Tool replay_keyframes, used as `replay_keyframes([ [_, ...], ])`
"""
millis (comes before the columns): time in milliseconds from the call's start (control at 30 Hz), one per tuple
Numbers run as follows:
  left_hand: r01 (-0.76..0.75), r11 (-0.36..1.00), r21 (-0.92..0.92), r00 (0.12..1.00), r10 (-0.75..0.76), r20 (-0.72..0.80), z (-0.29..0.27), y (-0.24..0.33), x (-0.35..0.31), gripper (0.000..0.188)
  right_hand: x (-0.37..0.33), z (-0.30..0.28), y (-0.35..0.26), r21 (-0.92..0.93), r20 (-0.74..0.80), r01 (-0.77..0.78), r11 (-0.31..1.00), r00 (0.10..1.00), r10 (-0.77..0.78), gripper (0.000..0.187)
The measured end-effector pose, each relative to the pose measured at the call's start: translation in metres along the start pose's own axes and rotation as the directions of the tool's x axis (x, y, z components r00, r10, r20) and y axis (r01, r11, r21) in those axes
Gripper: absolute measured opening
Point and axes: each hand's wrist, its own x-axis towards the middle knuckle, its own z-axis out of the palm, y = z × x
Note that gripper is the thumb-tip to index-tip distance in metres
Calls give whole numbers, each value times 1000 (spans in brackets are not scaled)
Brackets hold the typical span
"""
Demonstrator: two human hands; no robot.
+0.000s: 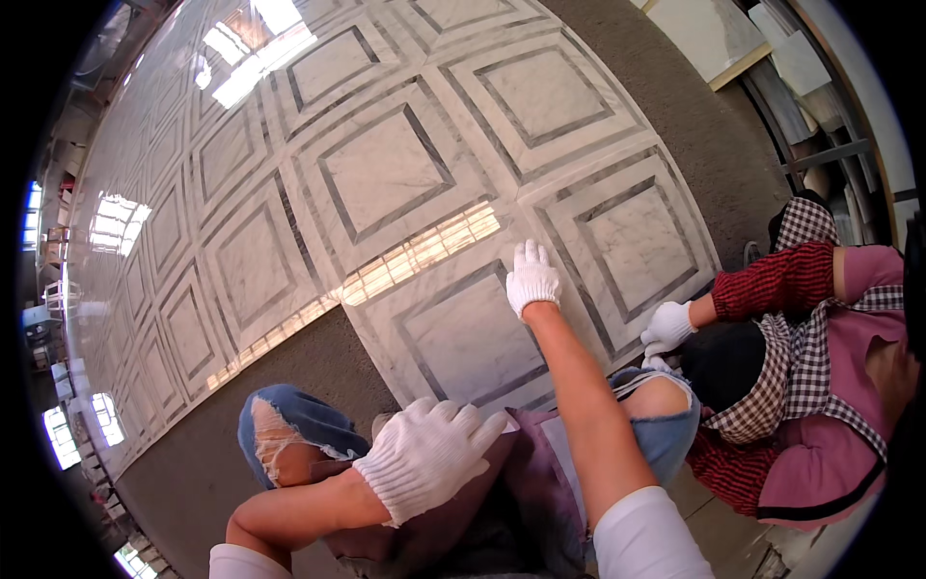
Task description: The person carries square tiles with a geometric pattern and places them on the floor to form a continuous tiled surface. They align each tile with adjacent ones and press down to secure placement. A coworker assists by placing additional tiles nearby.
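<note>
On marble tile [473, 333], R hand [532, 277], co-worker [796, 381] nr, slabs [702, 37] beyond

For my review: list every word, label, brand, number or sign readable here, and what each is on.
No readable text.
Marble panels: grey square patterns, no legible lettering.
Gloved left hand and right hand: white knit, no markings visible.
Background items at the left edge: too small and blurred to tell.
</note>
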Motion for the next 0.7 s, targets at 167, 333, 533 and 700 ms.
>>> replay_keyframes([
  [167,-1,1000,4,1000,1,7,0,0,-1,52,-2,-6,-8,2,15,-16,1000,1000,16,49],
  [333,-13,1000,10,1000,13,10,1,2,2,52,-2,-9,-4,17,11,-16,1000,1000,16,49],
  [533,-22,1000,21,1000,22,3,4,5,1,51,-5,-9,-10,14,7,-13,1000,1000,13,49],
  [700,3,1000,13,999,-4,46,5,7,0,51,-6,-10,-1,31,76,-20,999,997,18,62],
])
